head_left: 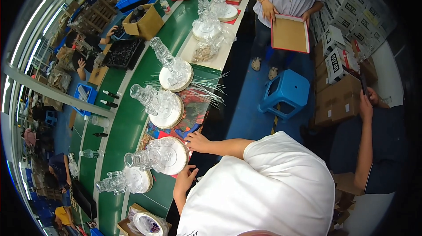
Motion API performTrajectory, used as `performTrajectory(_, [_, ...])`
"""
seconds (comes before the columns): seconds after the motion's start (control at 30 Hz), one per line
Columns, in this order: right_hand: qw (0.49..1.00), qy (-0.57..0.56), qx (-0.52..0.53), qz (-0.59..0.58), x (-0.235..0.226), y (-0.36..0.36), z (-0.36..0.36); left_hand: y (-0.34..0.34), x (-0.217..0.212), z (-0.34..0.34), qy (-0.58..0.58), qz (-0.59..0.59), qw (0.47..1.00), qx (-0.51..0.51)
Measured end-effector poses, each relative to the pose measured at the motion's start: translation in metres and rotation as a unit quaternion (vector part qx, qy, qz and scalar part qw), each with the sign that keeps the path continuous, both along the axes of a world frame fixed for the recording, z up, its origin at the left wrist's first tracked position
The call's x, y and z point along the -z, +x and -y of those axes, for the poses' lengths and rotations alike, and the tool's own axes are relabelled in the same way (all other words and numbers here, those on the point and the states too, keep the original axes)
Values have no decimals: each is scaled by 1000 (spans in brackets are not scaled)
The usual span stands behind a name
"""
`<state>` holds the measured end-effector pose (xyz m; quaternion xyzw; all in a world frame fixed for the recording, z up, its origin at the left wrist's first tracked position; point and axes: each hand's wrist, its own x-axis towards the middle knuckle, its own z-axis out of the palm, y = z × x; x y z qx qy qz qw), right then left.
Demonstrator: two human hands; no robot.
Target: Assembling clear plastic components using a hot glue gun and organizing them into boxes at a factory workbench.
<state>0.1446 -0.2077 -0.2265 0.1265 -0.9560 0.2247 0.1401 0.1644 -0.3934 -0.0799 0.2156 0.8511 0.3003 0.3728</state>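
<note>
My right hand (198,142) is at the near edge of a white round base (174,159), its fingers closed against the rim; whatever they hold is too small to make out. Lower down, my left hand (183,182) is beside the same base, fingers bent and apart. A clear glass vessel (145,159) with a ribbed neck lies on this base, pointing left. Red card shows under the base, and a blue-handled tool (190,129) lies just beyond my right hand. More glass vessels (143,95) on round bases stand on either side.
White thin ties (206,88) spread over the table's edge. A green conveyor (118,135) runs along the left, with dark bottles (110,103). Across the aisle are a blue stool (285,93) and stacked cartons (338,102). One person holds a shallow box (290,34); another holds a phone (364,84).
</note>
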Motion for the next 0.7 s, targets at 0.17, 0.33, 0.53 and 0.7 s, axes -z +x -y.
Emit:
performTrajectory(0.17, [1000, 11, 18, -22, 8, 1, 5, 5, 2, 4, 8, 0, 1000, -7])
performTrajectory(0.33, [999, 6, 13, -32, 9, -1, 7, 6, 0, 6, 4, -4, 1000, 2])
performTrajectory(0.53, [999, -6, 4, -39, 6, -5, -1, 6, 7, 3, 10, -4, 1000, -10])
performTrajectory(0.7, [1000, -10, -7, -23, 5, -3, 0, 8, 9, 8, 1, -11, 1000, -9])
